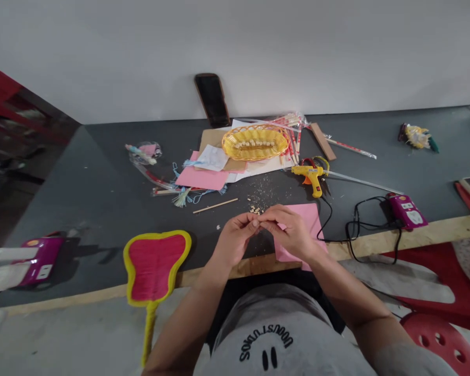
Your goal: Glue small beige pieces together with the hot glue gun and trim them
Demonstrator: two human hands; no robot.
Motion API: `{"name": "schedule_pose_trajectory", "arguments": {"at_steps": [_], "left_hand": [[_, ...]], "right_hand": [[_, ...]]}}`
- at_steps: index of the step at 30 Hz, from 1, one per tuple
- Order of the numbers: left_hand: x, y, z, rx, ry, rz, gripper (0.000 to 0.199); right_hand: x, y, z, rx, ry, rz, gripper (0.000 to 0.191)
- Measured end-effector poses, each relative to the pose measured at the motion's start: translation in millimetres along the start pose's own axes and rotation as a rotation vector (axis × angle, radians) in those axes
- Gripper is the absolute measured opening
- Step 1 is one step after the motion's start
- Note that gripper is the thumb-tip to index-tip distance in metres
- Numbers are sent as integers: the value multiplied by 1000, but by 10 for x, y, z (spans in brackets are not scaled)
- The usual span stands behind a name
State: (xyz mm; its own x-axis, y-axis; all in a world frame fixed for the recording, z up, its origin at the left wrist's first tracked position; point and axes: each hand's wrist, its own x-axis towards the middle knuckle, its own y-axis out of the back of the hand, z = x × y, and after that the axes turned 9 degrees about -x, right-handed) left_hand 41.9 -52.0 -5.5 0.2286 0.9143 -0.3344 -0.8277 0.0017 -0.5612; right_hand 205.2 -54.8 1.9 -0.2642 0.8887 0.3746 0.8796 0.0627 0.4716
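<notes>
Beyond right-hand grip (289,225): yellow glue gun (316,185), smooth plastic. Beneath: pink paper (306,213), matt. Table (102,193): smooth, matt; edge strip (254,265), wood.

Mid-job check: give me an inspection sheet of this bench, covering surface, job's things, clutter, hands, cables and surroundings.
Surface: grey tabletop, pale dust beyond the hands.
Job's things: pale bits near the fingertips; yellow basket holding small pale pieces.
Clutter: pink sheets, tassels, glue gun, fly-swatter-shaped item.
Hands: left hand and right hand meet at the fingertips; anything gripped is unclear.
Cables: black cable loops over the front edge near the purple box.
Surroundings: phone against pale wall; red stool at right.
</notes>
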Motion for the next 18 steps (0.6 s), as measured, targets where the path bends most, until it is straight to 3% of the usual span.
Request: {"name": "schedule_pose_trajectory", "arguments": {"at_steps": [5,11,18], "left_hand": [[-58,-34,-35,-94,34,26,39],[-75,3,-69,-36,29,-1,36],[-21,57,42,259,-62,-61,30]], "right_hand": [[-13,-31,-21,-34,-4,16,12],[8,46,-25,-78,99,23,13],[33,104,25,-300,188,8,20]]}}
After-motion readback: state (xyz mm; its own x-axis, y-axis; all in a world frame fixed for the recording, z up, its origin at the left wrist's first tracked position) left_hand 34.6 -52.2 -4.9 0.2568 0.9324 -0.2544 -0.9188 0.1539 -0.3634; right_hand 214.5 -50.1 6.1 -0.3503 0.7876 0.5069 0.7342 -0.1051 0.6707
